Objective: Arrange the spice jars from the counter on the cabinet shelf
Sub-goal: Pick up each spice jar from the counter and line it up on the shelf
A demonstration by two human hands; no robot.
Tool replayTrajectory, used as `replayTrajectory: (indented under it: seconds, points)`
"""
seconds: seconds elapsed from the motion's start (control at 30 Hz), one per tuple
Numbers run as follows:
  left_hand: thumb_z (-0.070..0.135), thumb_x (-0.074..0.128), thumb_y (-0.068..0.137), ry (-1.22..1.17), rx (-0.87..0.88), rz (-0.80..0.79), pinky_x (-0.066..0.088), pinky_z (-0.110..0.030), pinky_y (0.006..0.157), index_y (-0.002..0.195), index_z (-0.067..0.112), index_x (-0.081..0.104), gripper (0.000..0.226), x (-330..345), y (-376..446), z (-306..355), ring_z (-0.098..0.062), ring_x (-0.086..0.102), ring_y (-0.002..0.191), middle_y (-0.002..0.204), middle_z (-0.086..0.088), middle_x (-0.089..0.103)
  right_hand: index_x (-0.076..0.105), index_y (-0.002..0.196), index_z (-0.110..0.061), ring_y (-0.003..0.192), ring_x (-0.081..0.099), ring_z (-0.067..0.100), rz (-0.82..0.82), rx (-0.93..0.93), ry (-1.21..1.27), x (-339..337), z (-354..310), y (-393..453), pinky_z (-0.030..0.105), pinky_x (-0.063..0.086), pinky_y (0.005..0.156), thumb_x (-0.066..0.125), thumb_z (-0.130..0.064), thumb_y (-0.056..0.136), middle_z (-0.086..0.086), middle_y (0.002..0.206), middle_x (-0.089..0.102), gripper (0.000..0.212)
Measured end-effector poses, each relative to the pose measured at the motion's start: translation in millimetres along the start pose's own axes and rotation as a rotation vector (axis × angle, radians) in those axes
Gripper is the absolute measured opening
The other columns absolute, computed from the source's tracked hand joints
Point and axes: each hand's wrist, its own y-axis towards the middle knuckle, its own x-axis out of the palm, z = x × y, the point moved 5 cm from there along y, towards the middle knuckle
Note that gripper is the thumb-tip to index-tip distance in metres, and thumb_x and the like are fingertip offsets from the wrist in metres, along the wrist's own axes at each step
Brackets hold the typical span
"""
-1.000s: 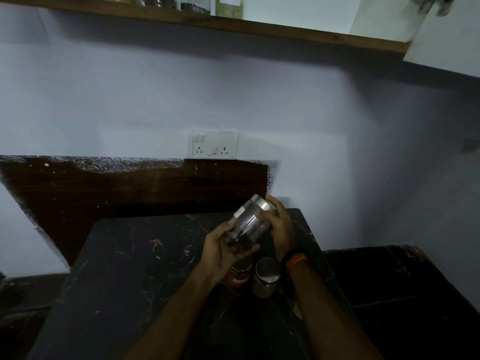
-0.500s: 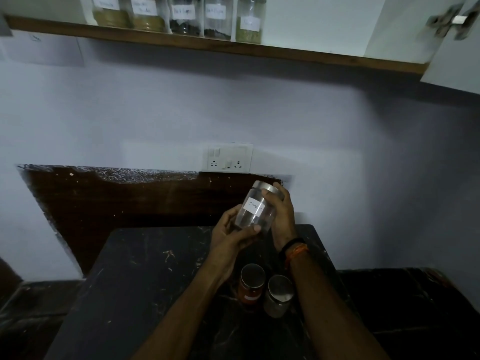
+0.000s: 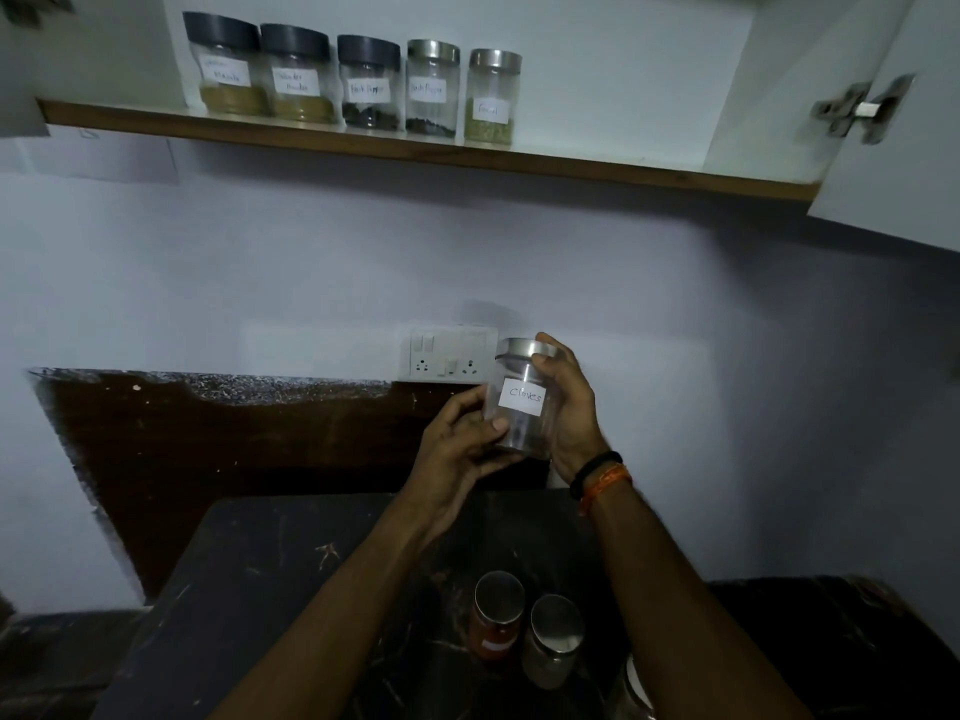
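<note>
Up on the cabinet shelf (image 3: 571,166), five labelled jars (image 3: 363,83) stand in a row at its left end. Centre frame, the left hand (image 3: 460,449) cups the base of the cloves jar (image 3: 522,400), held upright above the counter (image 3: 270,574); the right hand (image 3: 569,402) grips its side and lid. Below, a red-filled jar (image 3: 496,615) and steel-lidded jar (image 3: 553,641) sit just beside each other on the counter

Steel-lidded cloves jar (image 3: 521,400) upright, aloft — two jars (image 3: 524,628) on counter, five (image 3: 358,83) on shelf
</note>
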Motion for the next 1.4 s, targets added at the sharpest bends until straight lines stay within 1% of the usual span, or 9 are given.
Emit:
replayTrajectory:
  seconds: [0.13,0.3,0.43,0.6,0.73,0.8,1.0,1.17,1.4]
  points:
    - [0.014,0.074,0.083,0.049,0.033,0.003,0.055,-0.053,0.095,0.139,0.012,0.049,0.062,13.1,19.9,26.2,-0.032,0.066,0.116,0.127,-0.013,0.067,0.053,0.134,-0.019,0.108,0.057,0.034,0.015,-0.041,-0.097,8.0,-27.2,14.4,0.057,0.044,0.102,0.063,-0.036,0.075,0.015,0.121,0.060,0.062]
    - [0.010,0.074,0.084,0.089,0.073,-0.032,0.056,-0.053,0.092,0.135,0.013,0.053,0.055,28.6,43.7,59.9,-0.037,0.068,0.112,0.123,-0.015,0.069,0.053,0.135,-0.021,0.116,0.056,0.032,-0.016,-0.147,-0.215,22.5,-70.6,35.8,0.050,0.045,0.102,0.058,-0.038,0.076,0.007,0.120,0.061,0.062]
    - [0.006,0.075,0.084,0.133,0.107,-0.043,0.058,-0.051,0.089,0.133,0.015,0.055,0.053,38.3,58.7,89.3,-0.036,0.069,0.109,0.124,-0.016,0.068,0.051,0.138,-0.020,0.107,0.059,0.024,-0.041,-0.212,-0.263,38.1,-100.9,47.1,0.047,0.048,0.098,0.057,-0.038,0.075,0.002,0.115,0.062,0.065]
    - [0.025,0.072,0.080,0.284,0.148,-0.046,0.058,-0.043,0.091,0.130,0.010,0.057,0.054,51.5,73.0,134.9,-0.031,0.068,0.110,0.123,-0.013,0.069,0.049,0.139,-0.018,0.102,0.061,0.020,-0.067,-0.298,-0.278,51.4,-130.4,54.7,0.037,0.050,0.086,0.057,-0.037,0.077,0.002,0.116,0.061,0.066]
    - [0.040,0.069,0.085,0.428,0.192,-0.069,0.058,-0.038,0.089,0.125,0.008,0.061,0.052,66.9,84.2,172.7,-0.027,0.070,0.107,0.120,-0.008,0.071,0.054,0.134,-0.023,0.111,0.060,0.026,-0.094,-0.334,-0.248,57.3,-147.5,58.9,0.040,0.052,0.088,0.059,-0.037,0.076,0.010,0.128,0.060,0.060]
    - [0.041,0.069,0.089,0.485,0.213,-0.086,0.057,-0.037,0.089,0.124,0.007,0.062,0.049,74.9,90.5,188.2,-0.027,0.070,0.108,0.120,-0.009,0.071,0.058,0.128,-0.026,0.109,0.062,0.026,-0.108,-0.356,-0.234,60.3,-155.2,59.8,0.043,0.052,0.090,0.059,-0.037,0.077,0.009,0.124,0.063,0.052]
    - [0.052,0.061,0.093,0.604,0.247,-0.128,0.059,-0.038,0.087,0.126,0.015,0.064,0.050,98.1,104.8,214.2,-0.024,0.071,0.106,0.119,-0.005,0.072,0.053,0.136,-0.022,0.112,0.063,0.025,-0.090,-0.385,-0.228,63.7,-177.7,63.7,0.041,0.055,0.088,0.060,-0.037,0.077,0.007,0.124,0.063,0.061]
    - [0.055,0.068,0.087,0.625,0.226,-0.172,0.059,-0.045,0.091,0.121,0.015,0.069,0.052,109.8,112.8,224.3,-0.025,0.072,0.105,0.116,-0.004,0.074,0.048,0.139,-0.025,0.117,0.061,0.024,-0.120,-0.397,-0.278,65.8,-193.2,64.8,0.047,0.054,0.093,0.060,-0.038,0.079,0.005,0.128,0.062,0.063]
    - [0.058,0.072,0.082,0.700,0.192,-0.238,0.058,-0.030,0.077,0.114,0.025,0.074,0.046,126.2,125.3,240.3,-0.018,0.074,0.098,0.107,-0.001,0.076,0.036,0.149,-0.027,0.110,0.066,0.027,-0.170,-0.434,-0.282,69.7,-208.8,70.3,0.045,0.057,0.092,0.062,-0.039,0.081,0.008,0.126,0.064,0.074]
